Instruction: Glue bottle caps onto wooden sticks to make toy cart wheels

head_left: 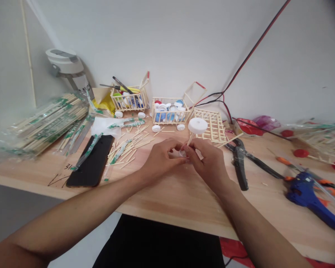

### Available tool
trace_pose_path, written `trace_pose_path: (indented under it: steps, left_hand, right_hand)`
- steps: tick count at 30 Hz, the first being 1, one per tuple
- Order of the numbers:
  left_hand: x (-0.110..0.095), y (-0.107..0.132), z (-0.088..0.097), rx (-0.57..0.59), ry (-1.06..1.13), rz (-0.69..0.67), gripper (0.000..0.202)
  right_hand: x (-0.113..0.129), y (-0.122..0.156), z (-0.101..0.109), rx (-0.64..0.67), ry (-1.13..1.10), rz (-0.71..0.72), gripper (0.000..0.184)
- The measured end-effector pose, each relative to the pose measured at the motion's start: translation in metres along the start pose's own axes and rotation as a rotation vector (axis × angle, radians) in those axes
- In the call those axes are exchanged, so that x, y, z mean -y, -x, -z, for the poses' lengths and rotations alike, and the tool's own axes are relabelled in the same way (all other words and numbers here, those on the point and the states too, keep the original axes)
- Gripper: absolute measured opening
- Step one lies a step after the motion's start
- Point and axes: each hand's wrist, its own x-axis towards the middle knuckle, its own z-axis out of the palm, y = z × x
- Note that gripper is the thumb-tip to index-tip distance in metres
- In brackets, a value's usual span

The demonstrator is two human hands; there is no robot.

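Note:
Over the middle of the wooden table (167, 197), both hands are brought together around one small piece. My right hand (208, 162) is closed in a pinch on a thin wooden stick (190, 139). At the stick's upper end sits a white bottle cap (198, 125). My left hand (164, 156) has its thumb and fingers closed around a second whitish cap (182, 153) at the stick's lower end. The fingers hide part of this cap, so how it meets the stick cannot be made out.
Behind stand two stick carts (170, 111) (130, 98) holding bottle caps and tools. A stick lattice (210, 124) lies beside them. Left are a black phone (93, 160), cut sticks (131, 147) and bagged skewers (50, 123). Right are black-handled pliers (240, 163) and a blue glue gun (304, 193).

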Motion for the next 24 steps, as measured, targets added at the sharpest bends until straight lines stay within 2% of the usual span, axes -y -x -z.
trace_pose_path:
  steps: [24]
  left_hand:
    - [0.0019, -0.0004, -0.0008, -0.003, -0.049, -0.027, 0.022]
  right_hand:
    - [-0.0022, -0.0001, -0.0007, 0.006, 0.004, 0.011, 0.023]
